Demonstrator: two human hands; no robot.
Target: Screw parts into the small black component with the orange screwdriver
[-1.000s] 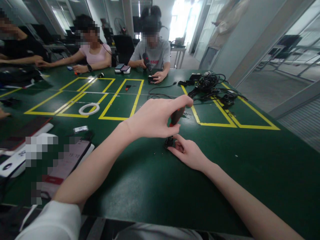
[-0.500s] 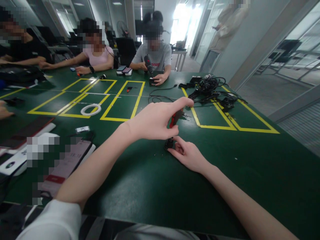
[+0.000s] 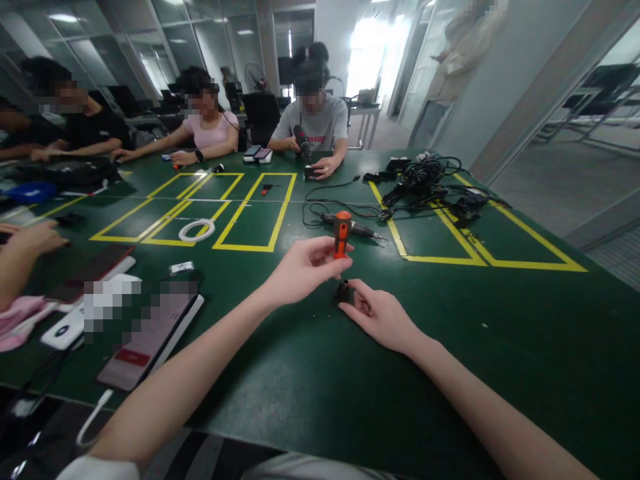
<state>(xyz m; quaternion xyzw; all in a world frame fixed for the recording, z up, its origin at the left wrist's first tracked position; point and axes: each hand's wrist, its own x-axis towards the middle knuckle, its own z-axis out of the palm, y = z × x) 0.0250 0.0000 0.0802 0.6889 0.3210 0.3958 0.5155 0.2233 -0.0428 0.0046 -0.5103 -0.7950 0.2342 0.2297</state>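
Observation:
An orange and black screwdriver (image 3: 342, 235) stands upright with its handle on top, above a small black part (image 3: 342, 293) on the green table. Fingers and thumb of my left hand (image 3: 307, 270) close around the lower end of its handle. The screwdriver's tip is too small to make out. My right hand (image 3: 383, 315) pinches the black part from the right side, with its edge of the palm near the table. Tiny specks, perhaps screws, lie just left of the part.
Beyond my hands lies a black pen-shaped tool (image 3: 363, 230). Tangled black cables (image 3: 425, 180) lie at the back right, a white ring (image 3: 197, 230) at the left. A phone (image 3: 147, 337) lies near left. Across the table (image 3: 280, 373), a co-worker holds a power drill (image 3: 302, 141).
My left hand has dropped from over the screwdriver's top to lower on its handle, leaving the handle's top exposed. My right hand stays at the black part. The view has shifted slightly.

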